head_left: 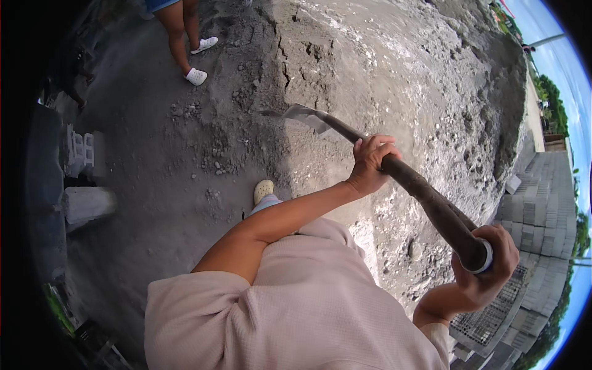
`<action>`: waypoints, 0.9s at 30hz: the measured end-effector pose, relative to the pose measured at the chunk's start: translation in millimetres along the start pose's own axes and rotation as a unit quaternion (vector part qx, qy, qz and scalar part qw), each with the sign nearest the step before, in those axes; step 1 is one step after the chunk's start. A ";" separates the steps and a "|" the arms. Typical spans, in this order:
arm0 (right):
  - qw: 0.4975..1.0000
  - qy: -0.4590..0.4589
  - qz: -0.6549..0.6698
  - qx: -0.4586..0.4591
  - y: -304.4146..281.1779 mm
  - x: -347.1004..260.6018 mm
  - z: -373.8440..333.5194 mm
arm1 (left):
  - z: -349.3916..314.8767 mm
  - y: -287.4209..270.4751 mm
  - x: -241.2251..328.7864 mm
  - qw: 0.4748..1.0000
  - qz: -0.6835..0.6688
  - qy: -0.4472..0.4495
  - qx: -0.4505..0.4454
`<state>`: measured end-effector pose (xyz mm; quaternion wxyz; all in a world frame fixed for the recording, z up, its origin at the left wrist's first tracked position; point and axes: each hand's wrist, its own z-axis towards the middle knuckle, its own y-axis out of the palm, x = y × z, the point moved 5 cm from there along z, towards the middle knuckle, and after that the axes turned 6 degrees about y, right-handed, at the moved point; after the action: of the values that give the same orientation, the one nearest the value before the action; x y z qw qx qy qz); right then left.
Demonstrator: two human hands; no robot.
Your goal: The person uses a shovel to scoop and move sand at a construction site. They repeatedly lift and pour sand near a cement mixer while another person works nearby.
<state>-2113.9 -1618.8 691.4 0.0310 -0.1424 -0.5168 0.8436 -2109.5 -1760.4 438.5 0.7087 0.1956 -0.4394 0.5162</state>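
A shovel [425, 191] with a dark brown handle runs diagonally across the view. Its metal blade [305, 116] is up against the grey sand heap [394, 68], and the tip is blurred. My left hand [373, 163] is wrapped round the middle of the shaft. Close to my body on the right, my right hand [487, 262] grips the handle's thick end, where a pale round cap shows. Loose grey lumps lie in front of the blade. One of my feet, in a pale yellow clog [263, 191], stands on the ground below it.
Another person [179, 37] in white clogs stands at the upper left, near the heap. Grey hollow blocks [79, 151] and a pale slab [89, 205] sit at the left. Stacked blocks [542, 197] rise at the right, with a wire mesh [490, 314] nearer me.
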 end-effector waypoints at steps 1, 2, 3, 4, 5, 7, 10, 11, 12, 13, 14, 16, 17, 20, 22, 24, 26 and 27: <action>1.000 -0.019 -0.018 -0.012 -24.0 -3.5 5.2 | 18.4 -8.9 22.5 1.000 -0.027 0.011 -0.006; 0.999 -0.033 -0.018 -0.034 -46.4 -9.5 8.8 | 35.0 -20.3 42.5 0.998 -0.037 0.046 0.006; 0.989 -0.136 -0.059 -0.028 -71.2 -12.9 5.8 | 50.5 -28.2 61.7 0.995 -0.067 0.077 0.017; 0.954 -0.244 -0.173 -0.020 -91.6 -21.4 13.1 | 63.8 -37.6 78.4 0.993 -0.070 0.089 0.028; 0.959 -0.213 -0.183 0.036 -110.7 -20.5 15.9 | 76.5 -40.4 89.1 0.990 -0.091 0.100 0.031; 0.962 -0.212 -0.165 0.051 -111.3 -37.6 34.6 | 97.6 -43.1 104.2 0.984 -0.115 0.130 0.039; 0.963 -0.244 -0.073 0.091 -85.4 -51.3 87.7 | 109.7 -41.6 68.3 0.985 -0.092 0.128 0.068; 0.968 -0.208 -0.140 -0.004 -50.5 -51.6 98.9 | 109.6 -36.4 42.5 0.989 -0.066 0.115 0.065; 0.997 0.017 -0.048 0.054 -8.5 -35.0 109.1 | 106.0 -27.6 10.2 0.995 -0.023 0.091 0.042; 0.995 0.032 -0.087 0.043 47.0 -12.5 117.4 | 94.0 -11.7 -36.0 0.998 0.054 0.031 0.025; 0.977 0.133 -0.138 -0.095 121.7 6.4 117.9 | 65.8 -6.1 -88.9 0.986 0.152 -0.072 0.018; 0.961 0.219 -0.154 -0.061 168.9 45.1 91.6 | 21.4 0.0 -149.0 0.954 0.167 -0.216 -0.125; 0.966 0.226 -0.110 -0.063 171.6 56.9 75.3 | 7.0 1.7 -155.8 0.937 0.144 -0.253 -0.195; 0.974 0.213 -0.039 -0.066 167.5 41.7 23.4 | -19.5 7.3 -147.3 0.959 0.141 -0.199 -0.143; 0.986 0.162 -0.033 -0.020 156.1 9.7 9.7 | -25.0 13.3 -143.8 0.988 0.100 -0.103 -0.060; 0.988 0.138 -0.046 0.049 122.6 13.1 6.3 | -11.2 21.1 -108.3 0.991 0.074 -0.065 -0.085; 0.988 0.096 -0.054 0.111 62.1 9.9 13.1 | 15.9 25.4 -49.6 0.997 0.021 0.058 -0.053; 0.985 0.075 -0.049 0.147 26.3 3.7 13.3 | 29.6 25.4 -14.9 0.992 0.008 0.109 -0.064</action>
<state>-2118.6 -1641.8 673.1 0.1317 -0.1742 -0.3897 0.8947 -2146.1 -1780.4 437.6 0.7592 0.0883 -0.3932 0.5111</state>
